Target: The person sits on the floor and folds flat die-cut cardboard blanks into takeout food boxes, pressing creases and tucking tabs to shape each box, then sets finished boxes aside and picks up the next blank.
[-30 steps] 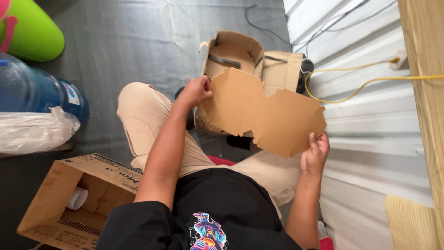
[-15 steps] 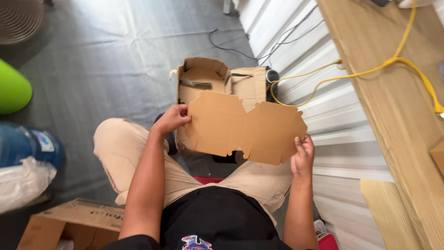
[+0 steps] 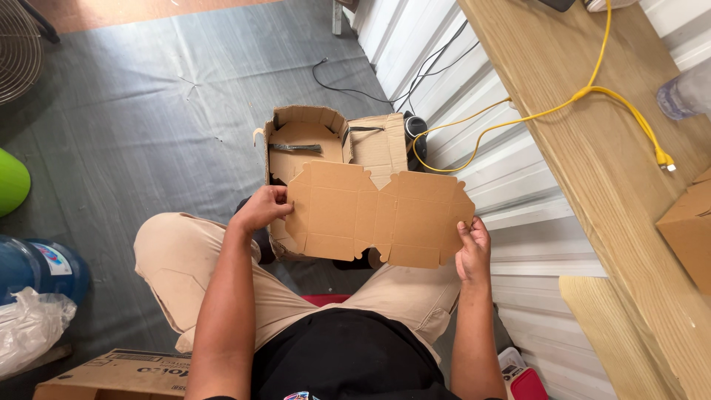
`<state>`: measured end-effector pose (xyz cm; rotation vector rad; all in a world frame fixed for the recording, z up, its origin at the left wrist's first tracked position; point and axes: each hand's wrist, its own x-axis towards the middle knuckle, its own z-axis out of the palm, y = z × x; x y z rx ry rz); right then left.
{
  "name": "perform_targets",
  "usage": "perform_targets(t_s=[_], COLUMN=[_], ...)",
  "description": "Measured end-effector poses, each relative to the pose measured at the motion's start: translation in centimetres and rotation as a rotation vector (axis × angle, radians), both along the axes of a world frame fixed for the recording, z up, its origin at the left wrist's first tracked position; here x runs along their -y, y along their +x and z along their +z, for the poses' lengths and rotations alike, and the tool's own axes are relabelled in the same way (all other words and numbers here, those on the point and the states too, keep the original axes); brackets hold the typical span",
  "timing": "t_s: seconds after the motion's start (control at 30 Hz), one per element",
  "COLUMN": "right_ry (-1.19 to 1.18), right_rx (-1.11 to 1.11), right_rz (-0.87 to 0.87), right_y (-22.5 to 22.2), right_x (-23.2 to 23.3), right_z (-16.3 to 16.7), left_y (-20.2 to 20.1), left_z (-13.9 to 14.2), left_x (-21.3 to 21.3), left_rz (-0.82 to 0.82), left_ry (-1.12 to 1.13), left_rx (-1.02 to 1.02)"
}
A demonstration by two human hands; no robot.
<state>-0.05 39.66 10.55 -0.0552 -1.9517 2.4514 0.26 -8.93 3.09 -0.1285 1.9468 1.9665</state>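
Far left on the grey floor: green ball, blue water jug, white plastic bag, a brown carton at the bottom edge. Then the left hand, grip closed on the left edge of a flat die-cut cardboard blank, thumb over the near face and fingers curled behind. Blank held level above the lap, spread wide between both grips, probably to keep the creased panels flat and readable. Behind it, an open cardboard box resting on the floor, a dark strip inside. Right hand pinching the blank's lower right corner, palm up beneath for support. Further right, corrugated metal wall, then a wooden bench carrying a yellow cable.
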Motion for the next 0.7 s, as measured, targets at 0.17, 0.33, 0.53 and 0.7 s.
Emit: perform_targets(t_s=[0.17, 0.33, 0.53, 0.7], right_ry=[0.001, -0.024, 0.003, -0.028], right_rx=[0.001, 0.012, -0.036, -0.027], right_rz=[0.002, 0.01, 0.058, 0.091], right_y=[0.1, 0.5, 0.8, 1.4], right_x=[-0.1, 0.3, 1.5, 2.6], right_z=[0.0, 0.3, 1.1, 2.0], left_y=[-0.1, -0.1, -0.1, 0.1], left_z=[-0.2, -1.1, -0.9, 0.2], left_x=[0.0, -0.2, -0.6, -1.3], left_rz=[-0.019, 0.012, 0.022, 0.023], left_ry=[-0.018, -0.065, -0.184, -0.444], left_rx=[-0.012, 0.019, 0.068, 0.133])
